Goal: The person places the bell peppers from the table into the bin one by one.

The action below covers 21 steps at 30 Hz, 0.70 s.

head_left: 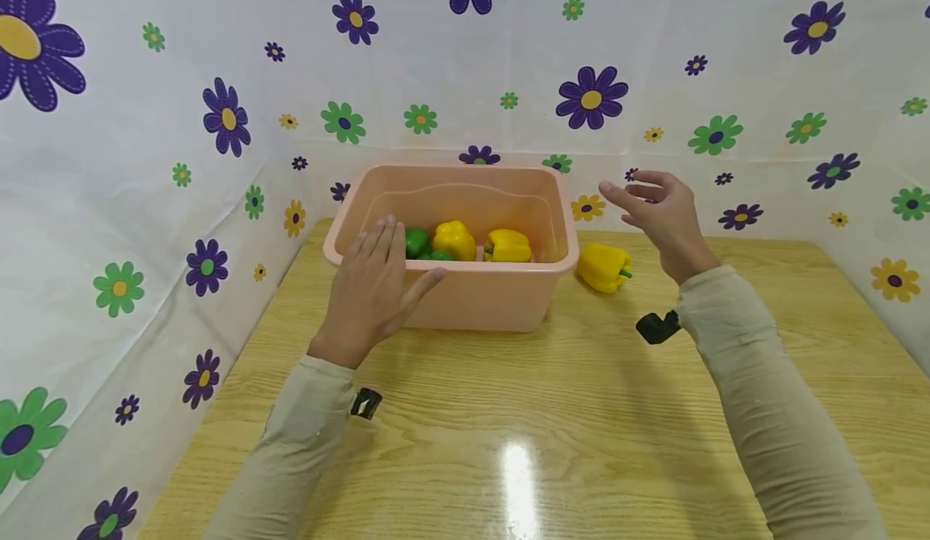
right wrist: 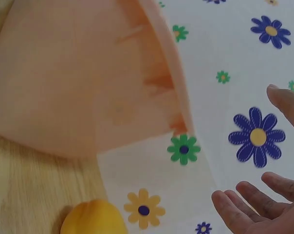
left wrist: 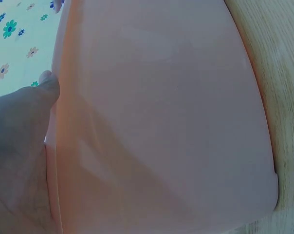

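Observation:
A pink plastic tub [head_left: 479, 298] stands on the table, holding green and yellow bell peppers. My left hand [head_left: 370, 290] lies over the tub's front left rim, its fingers straight and reaching inside, its thumb along the front edge. Inside, a green bell pepper [head_left: 417, 243] sits beside the fingertips, with a yellow bell pepper [head_left: 454, 240] and another yellow bell pepper [head_left: 508, 246] to its right. My right hand [head_left: 663, 215] hovers in the air right of the tub, fingers loosely bent and apart, holding nothing. Below it, a yellow bell pepper [head_left: 605, 267] lies on the table against the tub's right side.
The wooden table [head_left: 450, 411] reaches back to a white flower-print cloth [head_left: 494, 56] that hangs behind it and along the left side. A black wrist mount [head_left: 657, 328] sticks out below the right sleeve, another black mount [head_left: 366, 403] beside the left one.

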Available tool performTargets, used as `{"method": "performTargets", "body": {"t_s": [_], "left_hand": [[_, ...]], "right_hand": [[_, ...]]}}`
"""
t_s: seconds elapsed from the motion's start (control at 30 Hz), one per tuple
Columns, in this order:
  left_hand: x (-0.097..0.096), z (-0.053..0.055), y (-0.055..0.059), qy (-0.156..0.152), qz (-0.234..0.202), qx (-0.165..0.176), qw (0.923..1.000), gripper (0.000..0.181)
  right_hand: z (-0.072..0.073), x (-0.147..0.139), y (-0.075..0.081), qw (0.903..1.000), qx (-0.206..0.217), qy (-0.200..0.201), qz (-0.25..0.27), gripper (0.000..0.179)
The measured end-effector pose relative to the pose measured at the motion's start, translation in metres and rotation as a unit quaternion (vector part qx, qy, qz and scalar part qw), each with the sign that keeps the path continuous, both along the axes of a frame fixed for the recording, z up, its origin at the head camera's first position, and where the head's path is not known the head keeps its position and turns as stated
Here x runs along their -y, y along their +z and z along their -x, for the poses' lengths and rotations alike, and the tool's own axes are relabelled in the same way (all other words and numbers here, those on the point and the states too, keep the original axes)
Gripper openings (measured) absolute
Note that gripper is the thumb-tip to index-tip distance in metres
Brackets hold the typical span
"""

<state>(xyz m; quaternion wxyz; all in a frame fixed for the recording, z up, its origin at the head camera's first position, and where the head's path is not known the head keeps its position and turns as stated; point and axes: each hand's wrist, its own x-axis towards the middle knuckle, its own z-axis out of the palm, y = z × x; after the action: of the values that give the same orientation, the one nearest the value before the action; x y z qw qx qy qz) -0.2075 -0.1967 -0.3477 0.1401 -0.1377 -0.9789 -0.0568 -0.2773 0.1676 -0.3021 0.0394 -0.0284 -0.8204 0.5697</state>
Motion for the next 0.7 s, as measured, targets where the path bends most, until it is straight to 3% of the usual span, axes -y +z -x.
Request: {"method": "performTargets", "body": {"t_s": [0.37, 0.7], "left_hand": [[0.001, 0.001, -0.001, -0.003, -0.002, -0.007, 1.0, 0.095], [0.0, 0.0, 0.0, -0.002, -0.002, -0.002, 1.0, 0.095]], "right_hand": [[0.01, -0.022, -0.026, 0.9987, 0.024, -0.024, -0.038, 0.106], [0.016, -0.035, -0.051, 0.9963, 0.068, -0.035, -0.039, 0.113]]}}
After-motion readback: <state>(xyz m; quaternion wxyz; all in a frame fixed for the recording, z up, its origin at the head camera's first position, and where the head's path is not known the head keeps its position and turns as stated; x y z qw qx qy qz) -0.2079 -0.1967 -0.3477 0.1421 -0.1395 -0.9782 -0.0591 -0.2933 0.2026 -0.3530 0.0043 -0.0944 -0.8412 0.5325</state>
